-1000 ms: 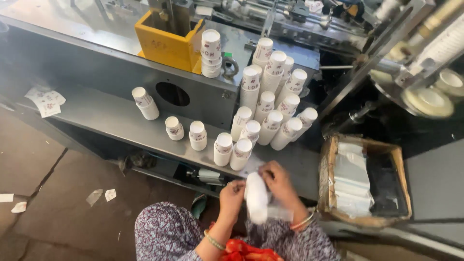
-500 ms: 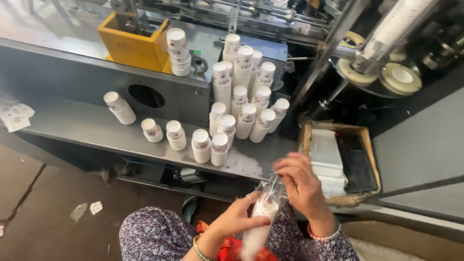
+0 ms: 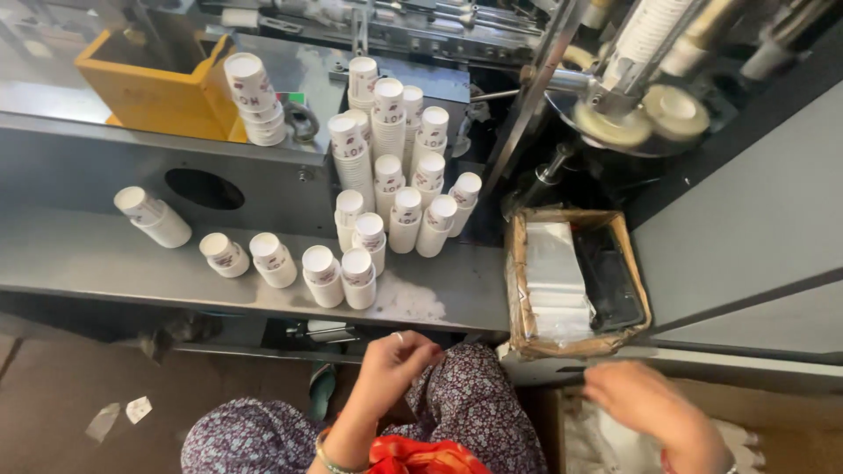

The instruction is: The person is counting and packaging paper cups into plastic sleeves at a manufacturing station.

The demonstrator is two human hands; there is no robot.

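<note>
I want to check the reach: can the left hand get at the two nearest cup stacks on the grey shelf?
Probably yes. The left hand sits just below the shelf edge, and nothing stands between it and those cup stacks.

The tall white stack of nested paper cups, gripped between both hands in the earlier views, is no longer seen in either hand. The left hand (image 3: 397, 362), formerly closed around the stack's lower part, is now curled loosely above the lap with nothing visible in it. The right hand (image 3: 645, 405), formerly at the stack's top beside the left, is now displaced well away from it, blurred, over the white plastic bags (image 3: 615, 443) at the lower right. The hands, previously close together, are now set well apart.
</note>
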